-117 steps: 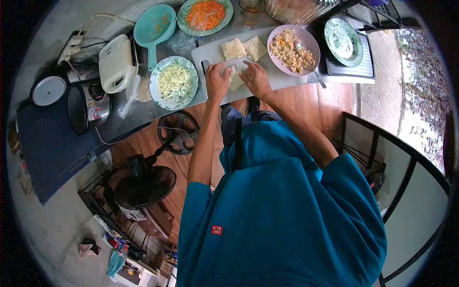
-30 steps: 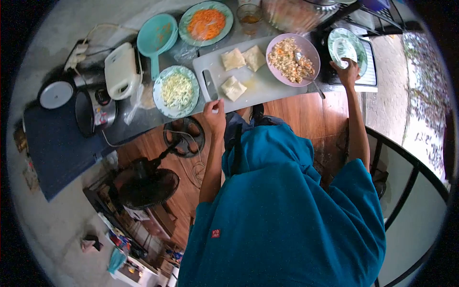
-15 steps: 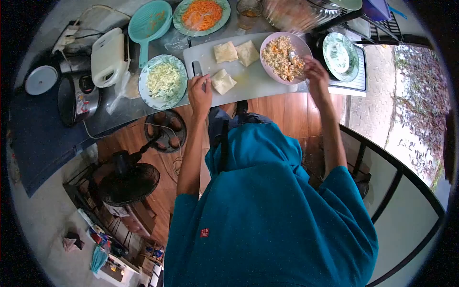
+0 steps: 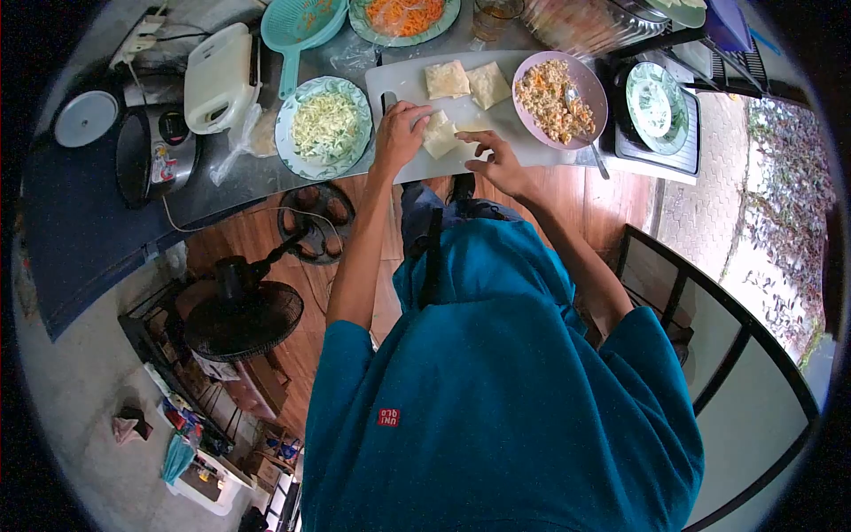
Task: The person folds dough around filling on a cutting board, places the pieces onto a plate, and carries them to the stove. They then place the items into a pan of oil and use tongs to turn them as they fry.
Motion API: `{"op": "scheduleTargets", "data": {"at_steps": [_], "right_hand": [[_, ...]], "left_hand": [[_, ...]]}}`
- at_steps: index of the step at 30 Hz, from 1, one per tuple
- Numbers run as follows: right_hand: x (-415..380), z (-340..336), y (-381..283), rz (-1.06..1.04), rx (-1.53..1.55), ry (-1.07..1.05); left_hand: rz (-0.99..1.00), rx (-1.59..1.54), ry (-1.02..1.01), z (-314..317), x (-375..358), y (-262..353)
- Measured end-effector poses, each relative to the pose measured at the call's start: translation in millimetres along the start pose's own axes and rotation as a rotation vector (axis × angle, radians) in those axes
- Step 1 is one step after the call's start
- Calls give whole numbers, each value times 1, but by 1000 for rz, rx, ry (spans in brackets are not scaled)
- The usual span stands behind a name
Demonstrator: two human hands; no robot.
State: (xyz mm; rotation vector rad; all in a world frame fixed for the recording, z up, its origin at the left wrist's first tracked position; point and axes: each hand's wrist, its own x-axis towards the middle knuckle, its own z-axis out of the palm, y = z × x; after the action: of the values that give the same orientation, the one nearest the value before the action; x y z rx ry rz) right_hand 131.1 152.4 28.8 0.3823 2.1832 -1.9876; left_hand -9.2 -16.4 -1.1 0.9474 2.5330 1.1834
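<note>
A folded, square wrapper parcel (image 4: pixel 441 136) lies near the front of the white cutting board (image 4: pixel 403 78), between my two hands. My left hand (image 4: pixel 402 133) is at its left side, fingers parted, fingertips at the parcel's upper left edge. From the right, my right hand (image 4: pixel 498 164) reaches in with thumb and fingers apart, fingertips by the parcel's right corner. Whether either hand presses on it is hard to see. Two more folded parcels, one on the left (image 4: pixel 447 80) and one on the right (image 4: pixel 488 85), lie behind. A pink bowl (image 4: pixel 525 126) of chopped filling holds a spoon (image 4: pixel 599 164).
A plate of shredded cabbage (image 4: pixel 282 133) stands left of the board. Behind are a green colander (image 4: pixel 289 71), a plate of grated carrot (image 4: pixel 403 42) and a glass (image 4: pixel 493 19). A white appliance (image 4: pixel 213 80) stands far left; a green-rimmed plate (image 4: pixel 656 108) lies right.
My right hand has left the pink bowl and moved left to the front parcel, leaving the spoon in the bowl. My left hand has shifted closer over the parcel. The view has moved slightly.
</note>
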Motion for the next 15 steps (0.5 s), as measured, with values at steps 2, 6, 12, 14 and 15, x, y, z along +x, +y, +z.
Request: {"op": "scheduleTargets", "data": {"at_steps": [2,6,12,14,15], "right_hand": [[6,8,8,-142,-239,22],[10,19,5,-272,-651,102],[9,32,-4,-218,-821,114],[10,35,-3,-242,-896,129],[10,36,-4,-264,-971,146]], "left_hand": [[-75,-38,-37,1,-1,-1],[-80,-56,-9,6,-2,-2],[-51,-46,-8,9,-5,-6],[-29,-1,-1,9,-6,-6],[-27,-2,-3,9,-7,-5]]}}
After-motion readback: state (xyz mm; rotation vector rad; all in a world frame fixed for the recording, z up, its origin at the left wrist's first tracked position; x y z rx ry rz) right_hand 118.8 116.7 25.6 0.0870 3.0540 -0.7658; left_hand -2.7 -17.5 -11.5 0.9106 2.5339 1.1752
